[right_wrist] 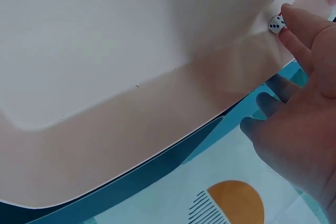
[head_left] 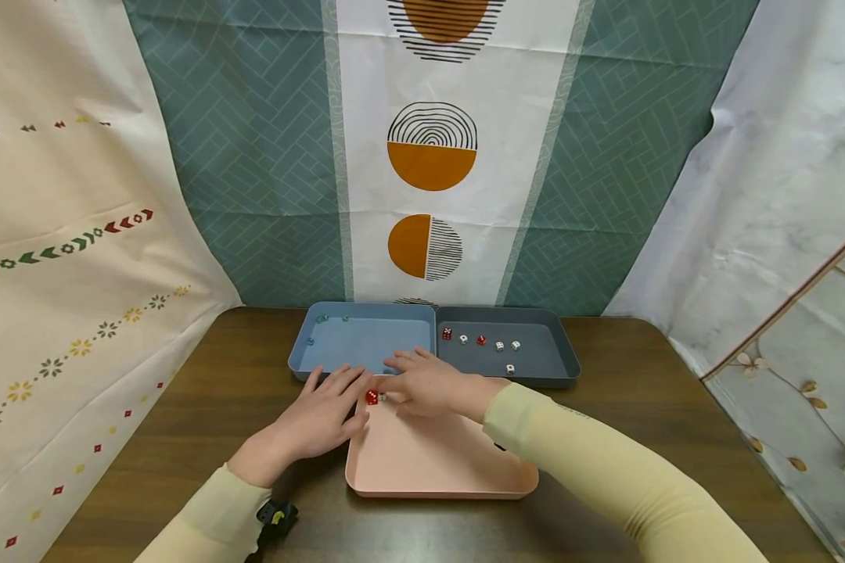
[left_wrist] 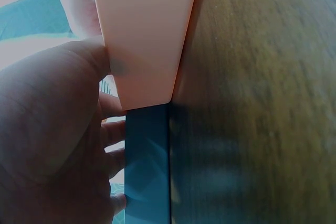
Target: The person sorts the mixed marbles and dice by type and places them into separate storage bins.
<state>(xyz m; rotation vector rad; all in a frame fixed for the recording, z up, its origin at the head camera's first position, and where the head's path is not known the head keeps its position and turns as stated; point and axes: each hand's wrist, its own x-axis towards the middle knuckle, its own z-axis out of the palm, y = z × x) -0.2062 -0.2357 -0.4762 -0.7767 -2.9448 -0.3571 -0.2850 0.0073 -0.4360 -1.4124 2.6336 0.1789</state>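
A pink tray (head_left: 440,457) lies in front on the table. In its back left corner sit a red die (head_left: 372,397) and a white die (head_left: 382,396) side by side. My right hand (head_left: 429,385) reaches over the back rim, with thumb and index fingertips right at the white die (right_wrist: 276,24) and the other fingers stretched beyond the rim. In the head view, the thumb stands apart from that die. My left hand (head_left: 324,414) spreads its fingers along the outside of the tray's left back corner, holding nothing.
Behind the pink tray stand a blue tray (head_left: 366,363) with several small green dice (head_left: 321,318) and a dark grey tray (head_left: 542,367) with several red and white dice (head_left: 482,340). Wooden table (head_left: 648,438) surrounds them; a patterned cloth (head_left: 267,156) hangs behind.
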